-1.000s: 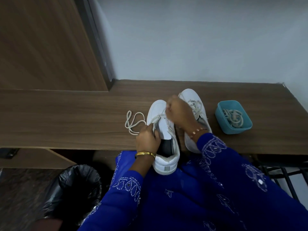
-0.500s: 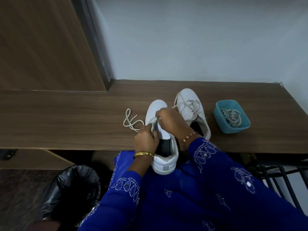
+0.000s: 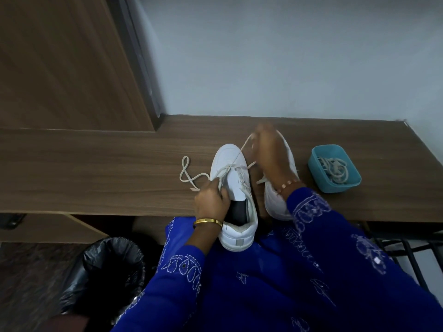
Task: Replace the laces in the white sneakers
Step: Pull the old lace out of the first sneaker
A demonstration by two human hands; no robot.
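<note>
Two white sneakers lie toe-away on the wooden desk point(image 3: 96, 178). The left sneaker point(image 3: 236, 204) hangs its heel over the desk's front edge. My left hand point(image 3: 211, 200) grips its left side near the tongue. My right hand point(image 3: 268, 152), blurred, is raised over the right sneaker point(image 3: 275, 200) and pinches one end of the off-white lace point(image 3: 236, 160) taut across the left sneaker's toe. The lace's other end point(image 3: 189, 173) loops loosely on the desk to the left.
A teal tub point(image 3: 335, 185) holding more coiled laces sits at the right of the desk. A bin with a black liner point(image 3: 107, 271) stands below the desk at the left. A wooden cabinet side rises at the left, with a pale wall behind.
My right hand has moved away and to the right from the left sneaker's eyelets, drawing the lace out taut. The loose loop on the desk has shrunk. My left hand has stayed put.
</note>
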